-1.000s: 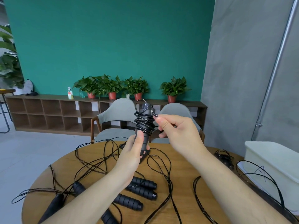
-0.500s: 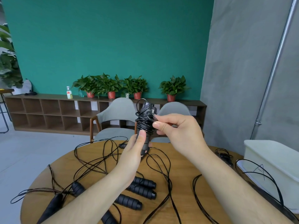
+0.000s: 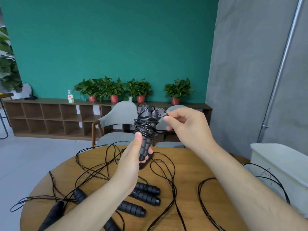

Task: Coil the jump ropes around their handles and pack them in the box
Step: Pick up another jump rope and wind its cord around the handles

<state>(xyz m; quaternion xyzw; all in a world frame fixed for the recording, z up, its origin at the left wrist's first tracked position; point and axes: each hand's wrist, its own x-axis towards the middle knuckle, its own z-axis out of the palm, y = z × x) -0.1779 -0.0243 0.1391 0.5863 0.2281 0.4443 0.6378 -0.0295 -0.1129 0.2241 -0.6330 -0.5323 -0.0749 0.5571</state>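
Centre frame: left hand (image 3: 131, 162) wrapped round lower end of paired handles (image 3: 145, 147), black, ribbed, upright above desk (image 3: 188, 180). Thin glossy black cord (image 3: 145, 124) coiled tight round upper half. Right hand (image 3: 188, 129) pinching small end loop (image 3: 162, 112) beside handle tops. Round wooden desk: loose cords (image 3: 98, 173) sprawled, more ribbed handles (image 3: 146, 192) lying lower centre. White rectangular box (image 3: 280, 165) at right edge.

- A teal wall (image 3: 108, 39) is joined by a grey wall (image 3: 246, 64).
- Potted plants (image 3: 115, 90) are lined on a low shelf (image 3: 50, 117).
- Grey chairs (image 3: 120, 114) are set before it.
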